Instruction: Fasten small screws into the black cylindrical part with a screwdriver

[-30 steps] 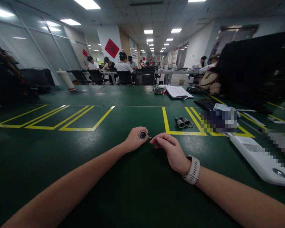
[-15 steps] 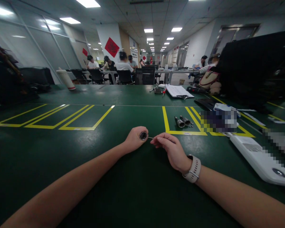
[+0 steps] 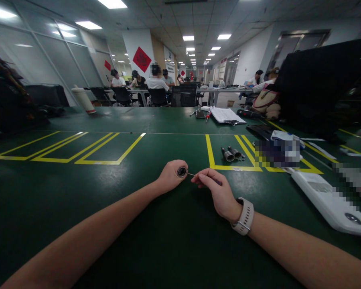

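Observation:
Wrapped in my left hand (image 3: 171,175) is a metal cylindrical connector (image 3: 182,172), its round open end facing me. My right hand (image 3: 215,188), with a light watch strap at the wrist, pinches a small screwdriver (image 3: 219,182). Its thin shaft points left and meets the side of the connector; the very tip is too small to make out. Most of the handle is hidden by my fingers. Beyond my right hand, two similar metal connectors (image 3: 228,156) lie inside a yellow-taped box, with several tiny metal pieces (image 3: 242,157) beside them.
On the green table (image 3: 114,237), yellow tape (image 3: 99,163) outlines boxes at left and right. A white device (image 3: 327,200) lies at right, near blurred items. Farther back are a clipboard with papers (image 3: 227,115), a red-handled tool (image 3: 207,116) and a white tumbler (image 3: 83,100). People sit at far tables.
My right wrist has turned slightly, and more of the screwdriver's dark handle shows behind the fingers. The connector stays in my left hand in nearly the same place.

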`<move>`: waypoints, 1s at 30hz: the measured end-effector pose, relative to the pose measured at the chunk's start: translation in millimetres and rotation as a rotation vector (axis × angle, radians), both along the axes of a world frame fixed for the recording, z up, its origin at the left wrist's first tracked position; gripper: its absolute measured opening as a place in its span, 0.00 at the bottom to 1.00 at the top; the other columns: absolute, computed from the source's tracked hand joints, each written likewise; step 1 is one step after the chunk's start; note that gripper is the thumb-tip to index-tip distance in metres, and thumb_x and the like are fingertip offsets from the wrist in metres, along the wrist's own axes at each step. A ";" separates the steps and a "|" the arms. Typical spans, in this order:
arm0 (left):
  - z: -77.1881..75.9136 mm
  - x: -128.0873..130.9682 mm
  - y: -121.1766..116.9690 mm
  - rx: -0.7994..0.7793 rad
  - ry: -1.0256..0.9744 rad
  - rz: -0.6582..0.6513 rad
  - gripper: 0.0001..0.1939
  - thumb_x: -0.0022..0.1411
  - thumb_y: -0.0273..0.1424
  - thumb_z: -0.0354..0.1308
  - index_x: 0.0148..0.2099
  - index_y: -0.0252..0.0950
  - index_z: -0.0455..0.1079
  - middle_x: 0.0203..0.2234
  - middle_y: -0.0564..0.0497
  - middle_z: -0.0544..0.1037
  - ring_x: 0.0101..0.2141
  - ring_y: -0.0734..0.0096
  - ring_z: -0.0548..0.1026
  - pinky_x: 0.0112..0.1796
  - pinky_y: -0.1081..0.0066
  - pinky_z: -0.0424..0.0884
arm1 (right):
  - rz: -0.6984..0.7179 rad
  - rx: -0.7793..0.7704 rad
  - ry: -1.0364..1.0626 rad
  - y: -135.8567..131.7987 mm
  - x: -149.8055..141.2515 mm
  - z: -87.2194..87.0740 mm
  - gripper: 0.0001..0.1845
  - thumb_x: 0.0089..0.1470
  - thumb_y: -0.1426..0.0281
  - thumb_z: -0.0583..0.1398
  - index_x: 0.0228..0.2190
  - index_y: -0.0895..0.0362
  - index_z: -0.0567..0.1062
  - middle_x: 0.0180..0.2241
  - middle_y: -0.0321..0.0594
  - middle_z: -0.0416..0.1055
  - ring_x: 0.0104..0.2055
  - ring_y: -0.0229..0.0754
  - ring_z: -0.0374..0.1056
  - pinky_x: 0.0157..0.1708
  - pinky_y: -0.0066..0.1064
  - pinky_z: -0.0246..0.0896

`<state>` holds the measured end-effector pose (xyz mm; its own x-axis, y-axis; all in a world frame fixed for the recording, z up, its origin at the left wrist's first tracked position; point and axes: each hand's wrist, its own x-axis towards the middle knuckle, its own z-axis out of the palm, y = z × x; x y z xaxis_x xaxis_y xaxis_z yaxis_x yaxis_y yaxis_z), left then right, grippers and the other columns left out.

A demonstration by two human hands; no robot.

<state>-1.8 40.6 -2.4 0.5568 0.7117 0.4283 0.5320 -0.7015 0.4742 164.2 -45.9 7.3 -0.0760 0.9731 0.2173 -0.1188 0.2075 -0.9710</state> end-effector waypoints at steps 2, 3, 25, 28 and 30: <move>0.7 0.4 -0.6 0.036 0.034 0.012 0.03 0.50 0.23 0.54 0.27 0.34 0.64 0.23 0.54 0.69 0.27 0.73 0.68 0.29 0.73 0.63 | 0.004 0.009 -0.038 0.1 0.1 -1.1 0.09 0.53 0.67 0.55 0.30 0.56 0.75 0.33 0.39 0.73 0.36 0.41 0.66 0.37 0.36 0.59; 0.8 0.4 -0.8 0.052 0.046 0.019 0.03 0.49 0.22 0.54 0.26 0.34 0.64 0.23 0.54 0.69 0.27 0.73 0.68 0.29 0.73 0.63 | 0.008 0.005 -0.043 0.3 -0.1 -1.4 0.09 0.53 0.67 0.55 0.30 0.56 0.75 0.33 0.39 0.73 0.36 0.41 0.66 0.37 0.36 0.59; 0.8 0.7 -1.0 0.072 0.040 0.014 0.03 0.49 0.22 0.54 0.26 0.33 0.64 0.22 0.55 0.69 0.26 0.74 0.67 0.29 0.74 0.62 | -0.008 -0.061 0.026 -0.6 -2.3 3.6 0.08 0.51 0.69 0.56 0.26 0.57 0.74 0.30 0.40 0.73 0.34 0.41 0.66 0.35 0.36 0.58; 1.3 0.9 -1.4 0.089 0.063 0.029 0.04 0.49 0.22 0.54 0.26 0.34 0.64 0.22 0.55 0.68 0.26 0.74 0.67 0.29 0.73 0.62 | 0.012 -0.064 0.038 -0.1 -2.0 2.3 0.08 0.51 0.68 0.56 0.27 0.57 0.74 0.30 0.40 0.73 0.35 0.42 0.66 0.35 0.36 0.59; 0.8 0.5 -1.2 0.072 0.032 0.018 0.03 0.49 0.22 0.55 0.26 0.33 0.64 0.22 0.55 0.68 0.26 0.74 0.67 0.29 0.74 0.62 | 0.025 -0.092 0.087 1.5 -1.4 0.4 0.08 0.51 0.69 0.56 0.27 0.57 0.74 0.30 0.40 0.73 0.35 0.42 0.66 0.35 0.36 0.59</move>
